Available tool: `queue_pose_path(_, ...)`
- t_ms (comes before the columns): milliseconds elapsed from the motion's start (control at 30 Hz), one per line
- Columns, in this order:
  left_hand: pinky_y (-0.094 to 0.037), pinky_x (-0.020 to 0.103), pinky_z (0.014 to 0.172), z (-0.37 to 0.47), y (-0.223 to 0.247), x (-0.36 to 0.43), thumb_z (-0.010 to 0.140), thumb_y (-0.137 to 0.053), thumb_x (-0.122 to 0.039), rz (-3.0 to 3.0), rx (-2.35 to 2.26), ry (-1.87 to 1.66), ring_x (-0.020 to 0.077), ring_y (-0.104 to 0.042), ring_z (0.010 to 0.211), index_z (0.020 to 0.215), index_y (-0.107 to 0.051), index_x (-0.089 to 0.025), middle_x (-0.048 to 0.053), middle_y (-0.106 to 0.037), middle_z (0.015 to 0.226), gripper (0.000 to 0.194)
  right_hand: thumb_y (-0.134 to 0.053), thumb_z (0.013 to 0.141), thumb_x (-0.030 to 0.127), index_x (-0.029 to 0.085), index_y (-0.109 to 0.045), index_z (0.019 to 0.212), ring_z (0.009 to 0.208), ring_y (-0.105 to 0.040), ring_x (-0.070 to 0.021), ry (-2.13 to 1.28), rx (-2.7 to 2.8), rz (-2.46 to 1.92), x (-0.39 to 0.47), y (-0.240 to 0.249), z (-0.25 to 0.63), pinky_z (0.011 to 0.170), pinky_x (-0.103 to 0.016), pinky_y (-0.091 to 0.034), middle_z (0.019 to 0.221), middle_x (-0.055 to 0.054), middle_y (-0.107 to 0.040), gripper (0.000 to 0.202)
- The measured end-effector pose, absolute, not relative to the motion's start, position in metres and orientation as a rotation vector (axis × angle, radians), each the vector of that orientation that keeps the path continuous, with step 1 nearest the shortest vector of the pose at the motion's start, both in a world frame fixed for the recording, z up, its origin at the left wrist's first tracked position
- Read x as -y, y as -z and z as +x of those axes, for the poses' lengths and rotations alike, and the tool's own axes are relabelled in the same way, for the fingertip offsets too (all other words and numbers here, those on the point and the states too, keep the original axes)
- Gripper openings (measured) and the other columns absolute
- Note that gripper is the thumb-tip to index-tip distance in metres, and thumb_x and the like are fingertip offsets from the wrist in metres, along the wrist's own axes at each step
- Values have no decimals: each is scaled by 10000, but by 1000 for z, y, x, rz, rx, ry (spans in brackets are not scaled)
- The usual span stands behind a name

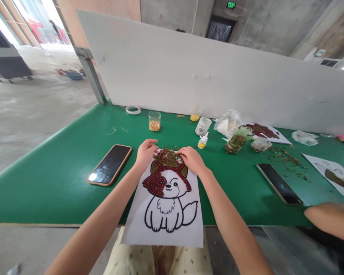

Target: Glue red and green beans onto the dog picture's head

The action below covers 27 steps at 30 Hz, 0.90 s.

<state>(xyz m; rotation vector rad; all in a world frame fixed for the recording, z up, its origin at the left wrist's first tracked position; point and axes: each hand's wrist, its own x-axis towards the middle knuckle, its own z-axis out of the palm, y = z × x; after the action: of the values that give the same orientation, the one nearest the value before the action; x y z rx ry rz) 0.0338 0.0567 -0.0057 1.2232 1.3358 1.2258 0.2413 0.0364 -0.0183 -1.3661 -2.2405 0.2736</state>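
Observation:
A white sheet (172, 214) printed with a cartoon animal overhangs the table's front edge. Dark red and greenish grains cover parts of the animal's head, and loose grains lie at the sheet's top. My left hand (145, 154) grips the sheet's upper left edge, its fingers partly curled. At the upper right edge, my right hand (191, 158) pinches the paper. Beyond the hands stand a small white bottle with a yellow label (202, 140) and a clear cup of orange-yellow grains (154, 122).
Phones lie left (110, 164) and right (279, 184) on the green table (60, 164). Behind are a tape roll (133, 110), a tipped green grain jar (238, 139), plastic bags and a white partition (172, 68). Another person's arm (332, 219) rests at right.

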Motion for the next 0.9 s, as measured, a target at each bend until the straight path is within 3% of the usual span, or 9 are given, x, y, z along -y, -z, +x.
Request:
queue_pose_path(633, -434, 226, 535, 35, 4, -55, 650, -526, -197, 1224, -1322, -1209, 119, -567, 596, 918, -594, -146, 2, -602, 676, 282, -456, 871, 50, 186, -675, 897, 975, -546, -188, -292, 2255, -1368, -34, 18, 242, 860, -308, -427, 981, -56, -682, 259)
queue_pose_path(900, -428, 228, 542, 36, 4, -55, 664, -518, -197, 1235, -1325, -1179, 123, -561, 610, 921, -592, -146, 4, -601, 680, 272, -539, 861, 111, 168, -652, 862, 955, -536, -195, -241, 2278, -1345, -34, 16, 239, 845, -319, -429, 939, -64, -671, 126)
